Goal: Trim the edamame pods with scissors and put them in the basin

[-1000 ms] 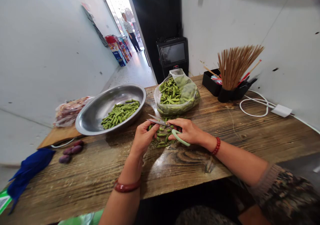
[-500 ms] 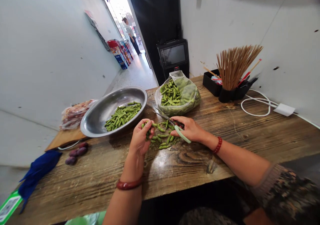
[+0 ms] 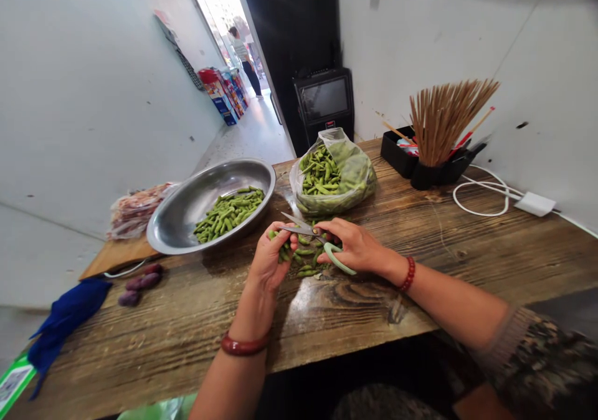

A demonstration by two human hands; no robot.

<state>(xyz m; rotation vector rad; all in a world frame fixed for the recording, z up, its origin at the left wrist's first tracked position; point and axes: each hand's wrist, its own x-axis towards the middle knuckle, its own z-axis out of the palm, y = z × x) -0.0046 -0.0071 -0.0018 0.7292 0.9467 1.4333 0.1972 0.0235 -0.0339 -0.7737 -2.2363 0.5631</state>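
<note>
Green soybean pods are pinched in my left hand, whose fingers are closed around them. My right hand grips a pair of scissors with pale green handles. The blades are parted and reach to the fingertips of my left hand, by the pods. Loose pods and small trimmings lie on the wooden table below both hands. Beyond my left hand, a wide metal basin holds a heap of pods. A clear plastic bag full of pods stands behind the scissors.
At the right back are a black holder with many brown skewers and a white cable. Several purple fruits, a blue cloth and a bagged bundle lie left. A person stands near the doorway.
The scissors have opened and their blades have come to the pods at my left fingertips. My left hand has shifted slightly right, towards the scissors.
</note>
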